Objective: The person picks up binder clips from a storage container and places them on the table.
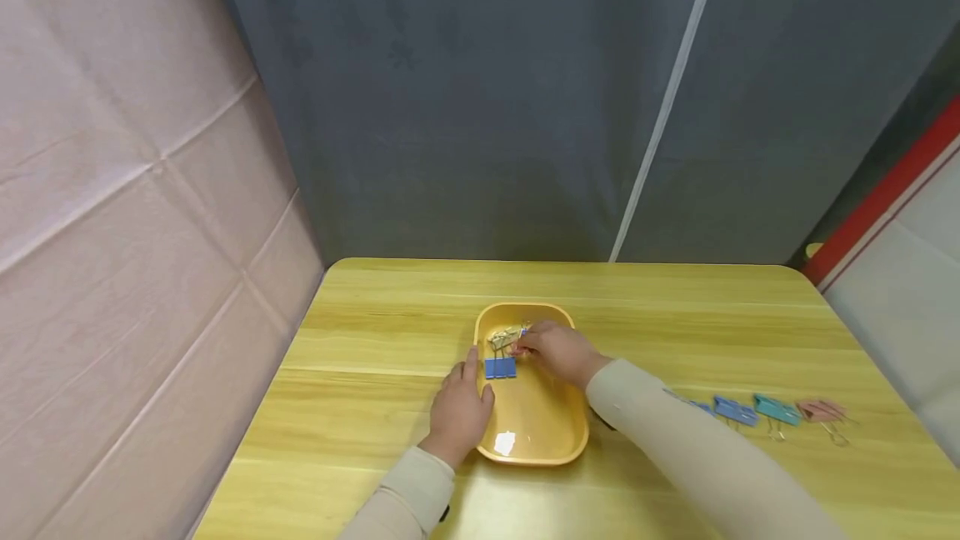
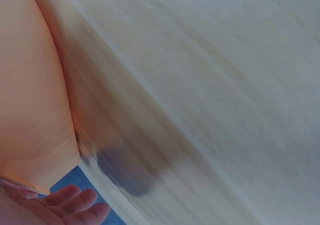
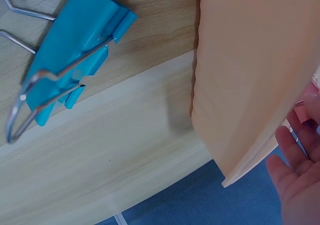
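A yellow-orange tray [image 1: 536, 432] rests on the table, with binder clips lying in its left far part. Among them are a blue binder clip [image 1: 500, 368] and a pale gold one, the gold clip [image 1: 502, 340]. My right hand [image 1: 561, 350] reaches over the tray's right side and pinches a pink binder clip [image 3: 311, 92], partly hidden by the fingers. At the tray's left rim lies my left hand [image 1: 459, 408], its fingers extended along the outer wall and the thumb over the edge. Those fingers [image 2: 75, 202] look loose beside the wall in the left wrist view.
Right of the tray, a row of binder clips lies on the wooden table [image 1: 360, 407]: blue clips [image 1: 736, 411], a teal clip [image 1: 777, 408] and another pink clip [image 1: 821, 411]. My right sleeve [image 1: 690, 432] covers part of the row. A dark curtain [image 1: 480, 107] hangs behind.
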Demonstrator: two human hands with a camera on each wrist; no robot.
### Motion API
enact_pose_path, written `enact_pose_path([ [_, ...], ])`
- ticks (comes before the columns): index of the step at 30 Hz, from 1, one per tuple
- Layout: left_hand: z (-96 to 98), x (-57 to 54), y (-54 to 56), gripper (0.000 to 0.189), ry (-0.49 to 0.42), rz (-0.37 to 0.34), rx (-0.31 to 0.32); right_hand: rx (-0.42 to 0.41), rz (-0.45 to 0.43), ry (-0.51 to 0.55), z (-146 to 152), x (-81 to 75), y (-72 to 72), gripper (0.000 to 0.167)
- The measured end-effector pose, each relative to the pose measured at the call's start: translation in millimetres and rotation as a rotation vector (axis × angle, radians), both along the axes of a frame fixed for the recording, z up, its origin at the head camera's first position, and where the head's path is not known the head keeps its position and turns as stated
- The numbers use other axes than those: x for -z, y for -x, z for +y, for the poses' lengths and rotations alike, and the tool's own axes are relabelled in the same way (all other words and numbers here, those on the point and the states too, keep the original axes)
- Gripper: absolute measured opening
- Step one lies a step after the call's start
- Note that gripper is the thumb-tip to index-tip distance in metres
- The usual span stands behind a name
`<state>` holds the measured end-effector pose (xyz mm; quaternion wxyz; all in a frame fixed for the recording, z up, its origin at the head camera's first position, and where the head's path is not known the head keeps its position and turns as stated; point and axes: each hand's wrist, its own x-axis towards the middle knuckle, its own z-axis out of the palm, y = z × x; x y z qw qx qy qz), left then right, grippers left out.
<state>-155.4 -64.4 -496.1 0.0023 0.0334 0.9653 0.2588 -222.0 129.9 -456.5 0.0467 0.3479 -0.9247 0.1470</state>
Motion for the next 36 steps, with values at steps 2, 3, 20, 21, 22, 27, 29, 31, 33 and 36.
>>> enact_pose_path([
  [2,0.2,-0.4,-0.6,0.063,0.0,-0.008,-0.001,-0.008,0.012,0.011,2,-0.8,-1.5,0.013],
  [3,0.1,-0.5,-0.7,0.063,-0.001,-0.01,-0.001,-0.011,0.016,0.018,3,-1.1,-2.2,0.013],
  [20,0.3,-0.8,-1.1,0.062,0.003,-0.014,-0.006,-0.022,0.131,0.101,25,-14.0,-19.8,0.022],
  [21,0.1,-0.7,-1.0,0.062,0.004,-0.012,-0.006,-0.024,0.144,0.11,27,-14.7,-21.3,0.022],
  [22,0.0,-0.6,-0.7,0.062,0.007,-0.009,-0.005,-0.021,0.151,0.113,29,-15.2,-22.9,0.021],
  [27,0.4,-0.3,-0.7,0.063,0.01,-0.023,-0.006,0.015,0.146,0.123,37,-18.4,-32.3,0.02],
  [29,0.8,0.1,-0.7,0.063,0.01,-0.031,-0.007,0.028,0.143,0.124,41,-19.2,-36.5,0.021],
  [31,0.9,0.1,-0.4,0.064,0.009,-0.033,-0.008,0.04,0.147,0.131,44,-19.9,-41.3,0.021],
  [33,1.0,0.3,-0.3,0.064,0.006,-0.031,-0.01,0.05,0.16,0.138,48,-19.6,-46.0,0.022],
  [36,0.9,0.0,-0.3,0.063,0.0,-0.031,-0.011,0.067,0.184,0.153,55,-18.6,-52.8,0.023],
])
